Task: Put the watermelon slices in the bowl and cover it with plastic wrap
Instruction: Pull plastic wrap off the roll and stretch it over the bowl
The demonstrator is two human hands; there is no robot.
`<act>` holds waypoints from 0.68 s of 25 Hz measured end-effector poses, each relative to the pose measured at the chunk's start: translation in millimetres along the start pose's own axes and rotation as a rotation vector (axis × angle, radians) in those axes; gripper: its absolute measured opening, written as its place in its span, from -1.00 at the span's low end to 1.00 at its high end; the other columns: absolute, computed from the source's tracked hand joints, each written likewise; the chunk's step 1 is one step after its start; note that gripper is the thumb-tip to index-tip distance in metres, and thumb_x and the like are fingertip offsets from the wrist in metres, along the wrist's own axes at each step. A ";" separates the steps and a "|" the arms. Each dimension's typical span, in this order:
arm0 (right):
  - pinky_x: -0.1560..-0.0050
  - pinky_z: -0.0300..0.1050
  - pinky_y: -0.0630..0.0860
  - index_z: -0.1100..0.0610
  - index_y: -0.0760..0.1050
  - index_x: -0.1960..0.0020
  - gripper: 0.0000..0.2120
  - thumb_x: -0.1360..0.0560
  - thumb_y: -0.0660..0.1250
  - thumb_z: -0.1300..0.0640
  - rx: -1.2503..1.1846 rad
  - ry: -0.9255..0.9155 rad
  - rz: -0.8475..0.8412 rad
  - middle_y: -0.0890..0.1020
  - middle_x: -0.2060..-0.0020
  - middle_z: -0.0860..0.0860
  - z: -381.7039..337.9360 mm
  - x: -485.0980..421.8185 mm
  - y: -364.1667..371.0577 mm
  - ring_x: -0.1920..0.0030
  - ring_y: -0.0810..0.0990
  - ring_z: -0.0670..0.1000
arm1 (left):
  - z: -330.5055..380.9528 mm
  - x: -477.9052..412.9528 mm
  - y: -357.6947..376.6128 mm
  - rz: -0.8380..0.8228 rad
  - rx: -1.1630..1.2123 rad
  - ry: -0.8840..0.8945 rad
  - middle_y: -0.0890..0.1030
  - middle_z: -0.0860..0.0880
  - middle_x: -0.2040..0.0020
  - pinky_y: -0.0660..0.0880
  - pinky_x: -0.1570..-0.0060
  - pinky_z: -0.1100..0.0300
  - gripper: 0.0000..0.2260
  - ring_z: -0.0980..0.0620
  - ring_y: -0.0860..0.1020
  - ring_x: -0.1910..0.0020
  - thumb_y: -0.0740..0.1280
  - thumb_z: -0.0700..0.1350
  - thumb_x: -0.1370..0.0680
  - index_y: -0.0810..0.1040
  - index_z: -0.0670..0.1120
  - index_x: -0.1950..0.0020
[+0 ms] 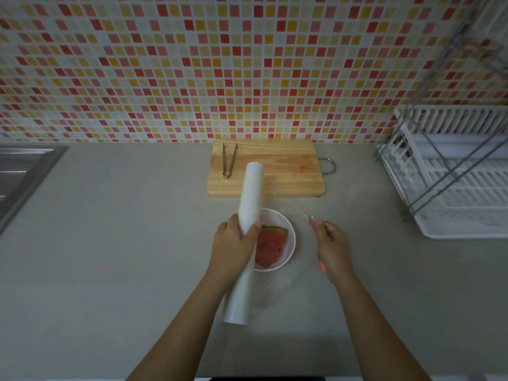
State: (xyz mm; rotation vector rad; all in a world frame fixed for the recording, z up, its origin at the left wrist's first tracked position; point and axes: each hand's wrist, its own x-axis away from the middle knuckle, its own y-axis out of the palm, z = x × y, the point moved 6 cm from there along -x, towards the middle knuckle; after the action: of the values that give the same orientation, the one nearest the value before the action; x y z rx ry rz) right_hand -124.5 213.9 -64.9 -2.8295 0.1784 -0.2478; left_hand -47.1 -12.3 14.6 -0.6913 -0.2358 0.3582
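Note:
A white bowl on the grey counter holds red watermelon slices with a green rind. My left hand grips a long white roll of plastic wrap, held over the bowl's left side and hiding part of it. My right hand, just right of the bowl, pinches the edge of a clear sheet of wrap pulled out from the roll across the bowl. The sheet is faint and its edges are hard to make out.
A wooden cutting board lies behind the bowl with metal tongs on its left part. A white dish rack stands at the right, a steel sink at the left. A mosaic tile wall rises behind the counter.

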 end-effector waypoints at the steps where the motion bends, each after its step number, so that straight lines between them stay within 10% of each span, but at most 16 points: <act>1: 0.05 -0.18 0.39 -0.05 0.60 0.10 -0.78 -0.56 0.18 -0.01 -0.010 0.008 -0.012 0.66 0.09 -0.06 -0.8 -0.3 7.1 0.06 0.58 -0.10 | -0.8 -1.7 -2.0 0.012 -0.021 0.006 0.54 -0.22 -0.09 0.39 0.03 0.10 -0.60 -0.19 0.49 -0.07 0.26 0.05 -0.56 0.44 -0.18 -0.29; 17: -0.13 0.17 0.51 0.10 0.62 -0.04 -0.71 -0.55 0.17 0.01 -0.092 0.069 -0.079 0.67 0.04 0.09 2.2 0.3 51.0 -0.03 0.61 0.11 | -37.5 -19.3 -18.2 -0.022 -0.033 0.014 0.60 -0.20 0.01 0.48 0.01 -0.01 -0.65 -0.18 0.53 0.01 0.25 0.08 -0.56 0.48 -0.15 -0.20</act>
State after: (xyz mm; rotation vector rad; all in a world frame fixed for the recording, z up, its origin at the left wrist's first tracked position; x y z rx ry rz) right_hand -128.7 166.0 -82.2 -2.9244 0.0956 -0.3631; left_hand -48.0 -54.7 -3.3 -0.7234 -0.2364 0.3290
